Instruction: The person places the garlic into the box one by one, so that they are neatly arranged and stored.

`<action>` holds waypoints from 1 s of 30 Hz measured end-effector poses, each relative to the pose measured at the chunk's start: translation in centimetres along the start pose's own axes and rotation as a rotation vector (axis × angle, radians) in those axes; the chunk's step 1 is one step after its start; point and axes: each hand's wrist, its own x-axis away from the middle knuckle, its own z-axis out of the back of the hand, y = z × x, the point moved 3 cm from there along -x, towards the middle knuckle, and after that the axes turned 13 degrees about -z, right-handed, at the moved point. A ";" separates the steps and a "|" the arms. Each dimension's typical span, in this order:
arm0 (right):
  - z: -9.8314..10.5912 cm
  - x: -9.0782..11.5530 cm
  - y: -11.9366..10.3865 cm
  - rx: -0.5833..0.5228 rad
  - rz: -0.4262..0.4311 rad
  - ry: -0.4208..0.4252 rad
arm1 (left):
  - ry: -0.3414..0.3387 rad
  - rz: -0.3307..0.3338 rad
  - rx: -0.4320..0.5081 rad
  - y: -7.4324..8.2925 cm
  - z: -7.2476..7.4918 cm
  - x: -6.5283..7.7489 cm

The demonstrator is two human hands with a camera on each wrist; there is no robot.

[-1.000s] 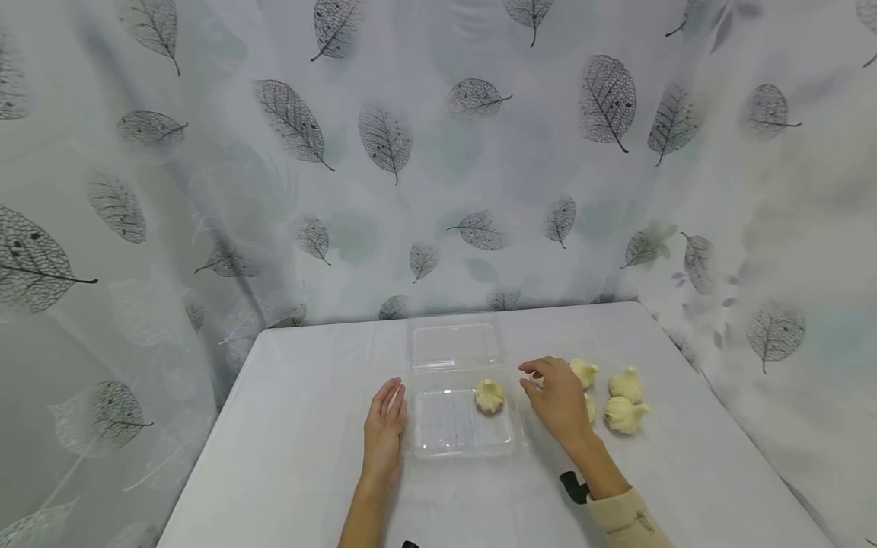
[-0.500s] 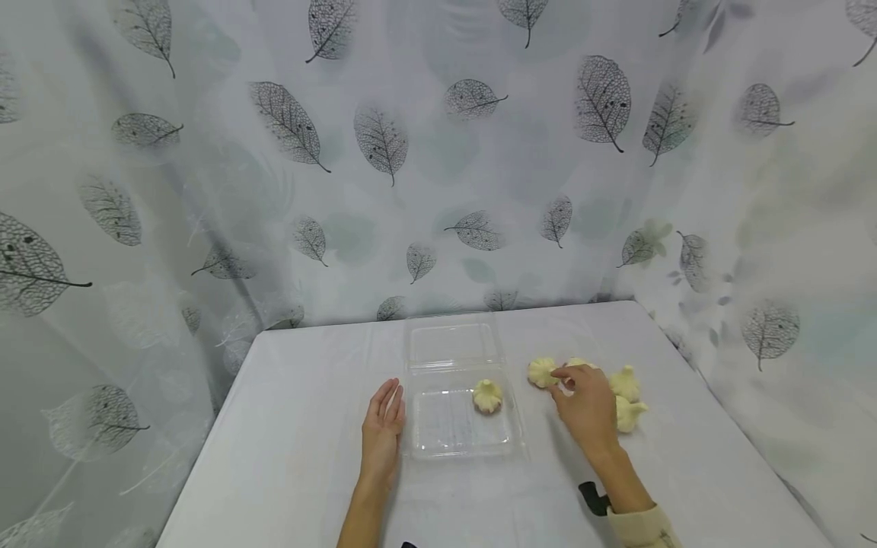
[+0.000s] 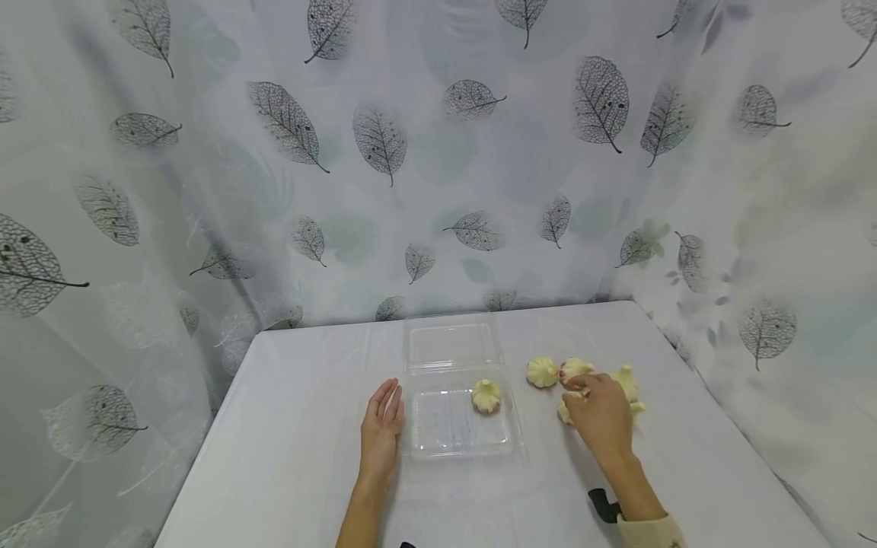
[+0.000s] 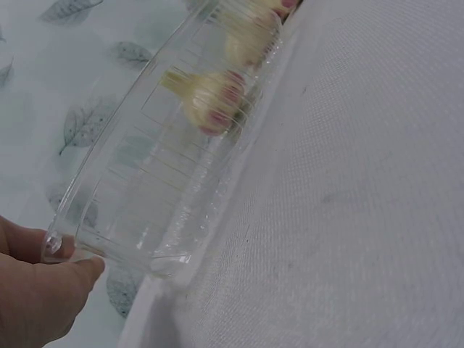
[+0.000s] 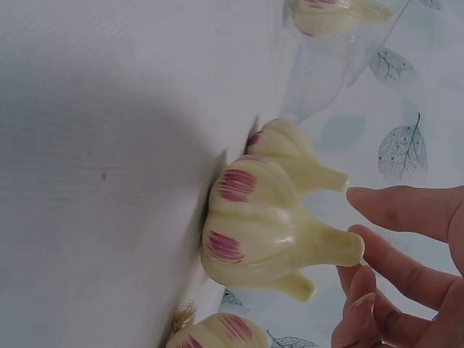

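My left hand [image 3: 381,438] holds the left edge of a clear plastic clamshell container [image 3: 428,441]; in the left wrist view its thumb [image 4: 93,267] and a finger pinch the rim corner. One garlic bulb [image 3: 486,396] sits inside, toward the container's right side. On the right, my right hand [image 3: 603,415] is over a group of garlic bulbs. In the right wrist view, its thumb and fingers are spread around the stem of a pale bulb with purple streaks [image 5: 254,225], fingertips right at the stem top. That bulb stands on the table, partly hidden by the hand in the head view.
The container's lid [image 3: 452,342] lies open toward the back. More garlic bulbs stand near the right hand: one to its left [image 3: 542,372], one behind [image 3: 574,368], one at the right [image 3: 626,380]. A leaf-patterned curtain [image 3: 438,190] hangs behind the white table [image 3: 288,457].
My right hand has moved right, away from the bulb nearest the container, across to a bulb farther right and nearer me. The left hand stays at the container's edge.
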 end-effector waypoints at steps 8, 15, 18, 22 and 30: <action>0.0 -0.1 0.9 0.012 -0.051 -0.054 | 0.000 0.000 0.007 0.1 0.0 0.0; 0.1 0.0 1.3 0.017 -0.071 -0.063 | -0.004 0.002 0.015 0.1 0.0 0.1; 0.1 0.0 1.4 0.018 -0.069 -0.069 | -0.004 -0.005 0.009 0.1 0.0 0.1; 0.2 0.1 1.4 0.006 -0.030 -0.035 | -0.007 -0.018 0.004 0.0 0.1 0.0; 0.5 0.1 0.9 -0.011 -0.002 -0.009 | 0.001 0.004 -0.004 -0.2 0.3 0.1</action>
